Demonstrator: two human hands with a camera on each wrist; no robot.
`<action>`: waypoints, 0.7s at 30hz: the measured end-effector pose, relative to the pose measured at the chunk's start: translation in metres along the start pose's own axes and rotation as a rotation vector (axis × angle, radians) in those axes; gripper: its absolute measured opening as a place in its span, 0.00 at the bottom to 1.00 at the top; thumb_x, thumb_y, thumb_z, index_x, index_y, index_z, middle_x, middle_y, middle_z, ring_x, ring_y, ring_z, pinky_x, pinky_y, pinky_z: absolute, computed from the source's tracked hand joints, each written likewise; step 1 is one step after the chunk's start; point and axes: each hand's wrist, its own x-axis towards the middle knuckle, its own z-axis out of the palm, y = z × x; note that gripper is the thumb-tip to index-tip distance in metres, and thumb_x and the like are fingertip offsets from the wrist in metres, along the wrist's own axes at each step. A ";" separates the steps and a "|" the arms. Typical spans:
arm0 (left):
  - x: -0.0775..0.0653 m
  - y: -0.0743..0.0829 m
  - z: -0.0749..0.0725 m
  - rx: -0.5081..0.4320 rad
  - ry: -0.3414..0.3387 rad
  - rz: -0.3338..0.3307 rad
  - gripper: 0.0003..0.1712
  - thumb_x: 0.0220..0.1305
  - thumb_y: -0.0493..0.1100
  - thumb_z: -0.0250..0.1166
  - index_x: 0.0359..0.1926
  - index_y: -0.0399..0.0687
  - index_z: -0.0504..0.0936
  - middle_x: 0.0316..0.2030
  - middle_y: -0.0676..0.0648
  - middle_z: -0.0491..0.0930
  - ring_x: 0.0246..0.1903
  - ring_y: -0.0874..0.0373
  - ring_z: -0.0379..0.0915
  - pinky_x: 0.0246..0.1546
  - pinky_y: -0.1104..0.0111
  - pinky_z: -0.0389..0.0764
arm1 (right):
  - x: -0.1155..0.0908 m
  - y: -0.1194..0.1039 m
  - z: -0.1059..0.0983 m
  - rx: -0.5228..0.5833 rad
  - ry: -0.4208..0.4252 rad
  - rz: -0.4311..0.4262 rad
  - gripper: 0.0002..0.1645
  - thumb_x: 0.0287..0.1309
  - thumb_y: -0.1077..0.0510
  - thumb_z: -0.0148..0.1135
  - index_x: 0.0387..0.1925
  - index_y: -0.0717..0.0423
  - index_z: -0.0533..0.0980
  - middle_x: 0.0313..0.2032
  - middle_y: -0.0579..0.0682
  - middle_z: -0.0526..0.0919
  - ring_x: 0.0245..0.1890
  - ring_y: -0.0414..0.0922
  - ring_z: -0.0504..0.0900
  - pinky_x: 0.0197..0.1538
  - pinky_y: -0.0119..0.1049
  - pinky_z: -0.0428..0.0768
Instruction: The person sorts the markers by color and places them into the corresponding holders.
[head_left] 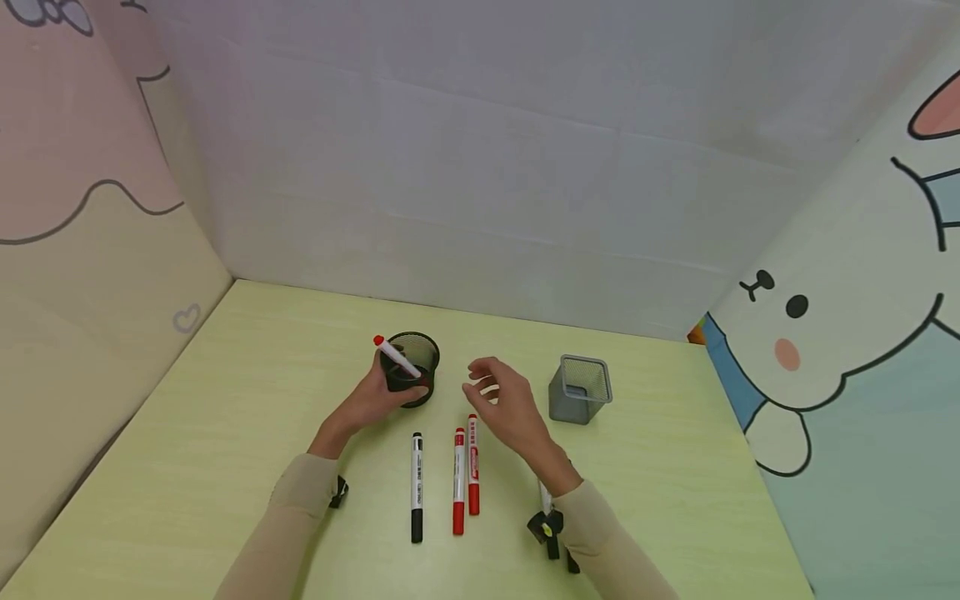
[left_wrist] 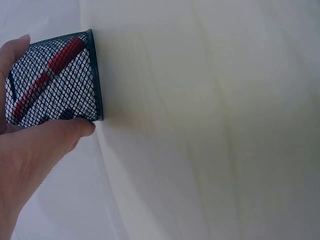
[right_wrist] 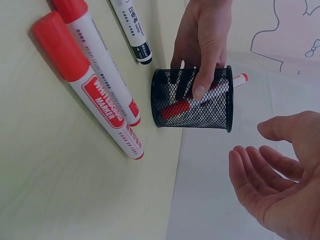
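My left hand (head_left: 372, 397) grips a round black mesh pen cup (head_left: 424, 350), with the thumb on its near side. The cup stands upright on the table. One red-capped white marker (head_left: 398, 357) leans inside it, its red end sticking out over the rim; its red cap shows low through the mesh (right_wrist: 176, 108). To the right of the cup hovers my right hand (head_left: 512, 410), holding nothing, its fingers loosely bent and thumb apart. Below it lie two red whiteboard markers (head_left: 459, 483) side by side, and a black marker (head_left: 417, 487) left of them.
A square grey mesh pen holder (head_left: 580, 392) stands on the table right of my right hand. Black-capped markers (head_left: 552, 547) lie partly hidden beneath my right forearm. A white wall (head_left: 480, 183) rises behind the table, with cartoon-printed panels on both sides.
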 end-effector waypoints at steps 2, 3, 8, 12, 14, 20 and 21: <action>0.000 0.000 0.000 -0.007 0.002 0.002 0.57 0.64 0.43 0.75 0.78 0.45 0.42 0.71 0.34 0.61 0.69 0.38 0.60 0.70 0.41 0.61 | -0.004 0.001 -0.001 -0.007 -0.004 0.021 0.15 0.66 0.63 0.67 0.53 0.61 0.77 0.47 0.59 0.84 0.44 0.50 0.84 0.46 0.48 0.85; 0.000 -0.001 0.000 -0.010 0.002 0.004 0.57 0.64 0.43 0.75 0.78 0.45 0.42 0.71 0.35 0.61 0.69 0.39 0.60 0.70 0.41 0.61 | -0.007 0.002 -0.002 -0.009 -0.008 0.034 0.15 0.66 0.63 0.67 0.53 0.61 0.77 0.46 0.59 0.84 0.44 0.50 0.84 0.46 0.48 0.85; 0.001 -0.002 0.000 -0.026 -0.002 0.021 0.57 0.63 0.42 0.75 0.78 0.45 0.43 0.71 0.35 0.61 0.69 0.39 0.59 0.70 0.42 0.60 | -0.017 0.008 -0.001 -0.037 -0.054 0.089 0.14 0.66 0.64 0.66 0.51 0.61 0.77 0.44 0.56 0.84 0.41 0.47 0.84 0.45 0.44 0.85; 0.000 -0.002 0.000 -0.024 0.000 0.014 0.56 0.63 0.43 0.75 0.78 0.45 0.44 0.70 0.35 0.62 0.69 0.39 0.60 0.70 0.42 0.60 | -0.023 0.012 0.001 -0.060 -0.090 0.117 0.15 0.66 0.64 0.66 0.52 0.63 0.77 0.44 0.58 0.84 0.41 0.48 0.85 0.45 0.43 0.85; 0.000 -0.001 0.000 -0.025 -0.002 0.006 0.56 0.63 0.43 0.75 0.78 0.45 0.44 0.70 0.35 0.62 0.69 0.39 0.60 0.70 0.41 0.60 | -0.025 0.014 0.002 -0.067 -0.099 0.131 0.15 0.66 0.64 0.67 0.53 0.64 0.77 0.45 0.59 0.84 0.41 0.49 0.85 0.45 0.43 0.85; 0.001 -0.002 0.000 -0.048 -0.009 0.018 0.56 0.63 0.42 0.75 0.78 0.46 0.44 0.70 0.36 0.62 0.69 0.40 0.60 0.70 0.42 0.61 | -0.033 0.017 0.005 -0.102 -0.115 0.163 0.18 0.66 0.64 0.67 0.54 0.66 0.76 0.46 0.59 0.83 0.41 0.50 0.85 0.44 0.42 0.85; 0.001 -0.002 0.000 -0.055 -0.011 0.024 0.56 0.63 0.41 0.75 0.78 0.46 0.44 0.70 0.36 0.62 0.69 0.40 0.60 0.70 0.43 0.60 | -0.034 0.017 0.006 -0.110 -0.117 0.166 0.18 0.66 0.64 0.67 0.54 0.66 0.76 0.45 0.59 0.83 0.41 0.51 0.85 0.44 0.41 0.85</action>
